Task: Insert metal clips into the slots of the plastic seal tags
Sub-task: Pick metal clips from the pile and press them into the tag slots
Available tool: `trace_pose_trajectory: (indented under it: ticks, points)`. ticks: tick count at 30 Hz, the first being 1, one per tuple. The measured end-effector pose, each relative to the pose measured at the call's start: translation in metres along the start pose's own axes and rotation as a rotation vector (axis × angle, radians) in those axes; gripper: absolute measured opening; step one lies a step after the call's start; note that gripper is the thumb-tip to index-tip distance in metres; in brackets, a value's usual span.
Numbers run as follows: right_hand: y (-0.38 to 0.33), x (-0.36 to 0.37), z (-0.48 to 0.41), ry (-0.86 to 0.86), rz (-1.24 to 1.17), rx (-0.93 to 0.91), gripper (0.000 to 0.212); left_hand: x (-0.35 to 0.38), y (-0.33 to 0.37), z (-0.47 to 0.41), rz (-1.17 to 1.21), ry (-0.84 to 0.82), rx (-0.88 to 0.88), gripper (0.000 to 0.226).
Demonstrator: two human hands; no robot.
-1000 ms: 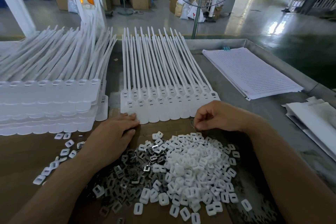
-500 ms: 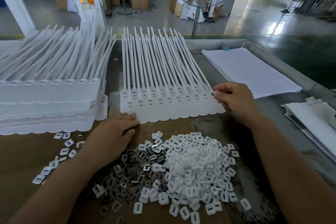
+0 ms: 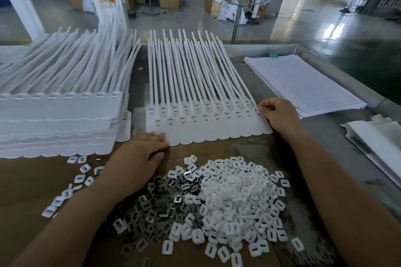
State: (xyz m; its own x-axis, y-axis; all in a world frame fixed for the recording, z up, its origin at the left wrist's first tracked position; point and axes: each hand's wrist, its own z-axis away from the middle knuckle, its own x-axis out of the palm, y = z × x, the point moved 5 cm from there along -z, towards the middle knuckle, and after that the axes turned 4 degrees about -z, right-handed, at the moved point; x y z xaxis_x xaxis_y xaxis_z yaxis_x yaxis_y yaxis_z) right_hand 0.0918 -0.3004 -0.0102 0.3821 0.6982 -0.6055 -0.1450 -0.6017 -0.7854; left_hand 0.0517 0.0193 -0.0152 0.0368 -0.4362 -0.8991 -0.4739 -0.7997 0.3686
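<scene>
Grey metal workbench [image 3: 314,136]: right hand [image 3: 280,115] pinches a small piece [image 3: 258,110] at the rightmost slot of the row of white plastic seal tags [image 3: 206,123], left hand [image 3: 138,158] pressing flat on its left corner; heap of grey metal clips [image 3: 160,199] suggests much remains.

Two hands at your bench, your left hand [image 3: 138,156] and your right hand [image 3: 277,115], and one fanned row of roughly twenty seal tags [image 3: 195,93] in two overlapping strips. Beside it are one stack of tag sheets [image 3: 58,115], about six layers deep, and one sheaf of lined paper [image 3: 303,84]. One mixed heap holds metal clips [image 3: 156,204] and white plastic caps [image 3: 234,197] beyond counting, with about ten stray caps [image 3: 79,178] to your left.
</scene>
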Motion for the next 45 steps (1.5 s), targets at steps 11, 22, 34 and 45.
trace_pose_trajectory:
  ticks: [11,22,34,45]
  points:
    - [0.005,0.006,-0.008,-0.038,0.076,-0.06,0.023,0.001,0.002,0.0,0.004,-0.002,-0.002,0.036]
    - [-0.002,-0.001,-0.017,-0.081,-0.018,0.067,0.017,0.003,0.003,-0.002,-0.013,-0.011,0.007,0.037]
    - [0.007,-0.002,-0.008,0.036,0.128,0.032,0.007,0.004,0.003,-0.001,-0.013,0.003,0.012,0.037]
    - [0.005,-0.013,0.01,-0.267,0.098,0.138,0.024,0.001,0.0,0.002,-0.056,0.063,-0.071,0.033]
